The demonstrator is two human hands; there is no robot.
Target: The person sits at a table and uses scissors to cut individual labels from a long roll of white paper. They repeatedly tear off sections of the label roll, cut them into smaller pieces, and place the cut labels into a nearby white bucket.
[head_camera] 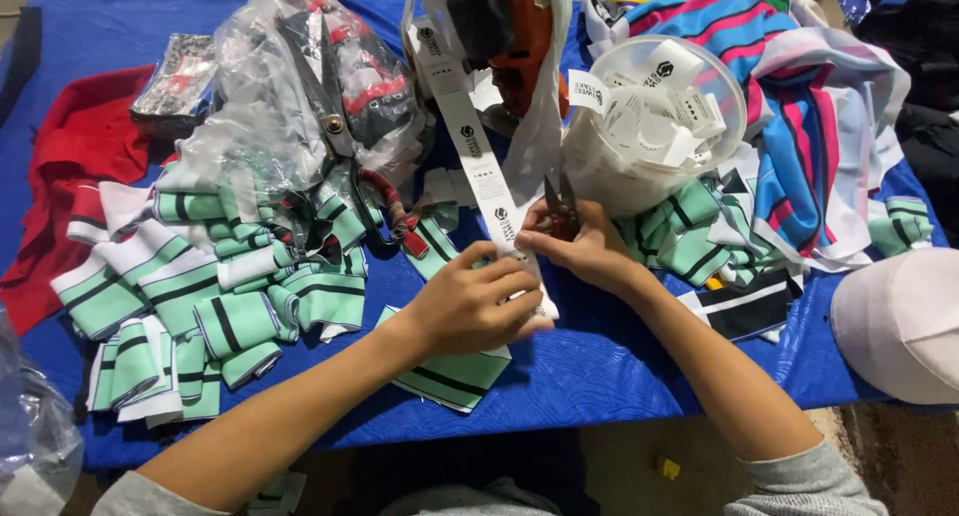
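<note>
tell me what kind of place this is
Probably a garment workshop bench: a long strip of woven labels being snipped with small scissors, a tub of cut labels, and piles of green striped knit collar pieces on a blue-covered table.

Worktop (pixel 599 366) covered in blue cloth. Left side: heap of green, white and black striped fabric pieces (pixel 210 296), partly overlapped by a clear plastic bag (pixel 290 96) with large scissors (pixel 335 106) lying on it. Red garment (pixel 75 166) at far left edge. Round white tub (pixel 599 166) right of centre, holding cut white tags (pixel 659 106). Behind it, a striped garment in blue, pink and white (pixel 799 106). More green striped pieces (pixel 699 236) just beside the tub. White cap (pixel 899 321) at right edge.
</note>
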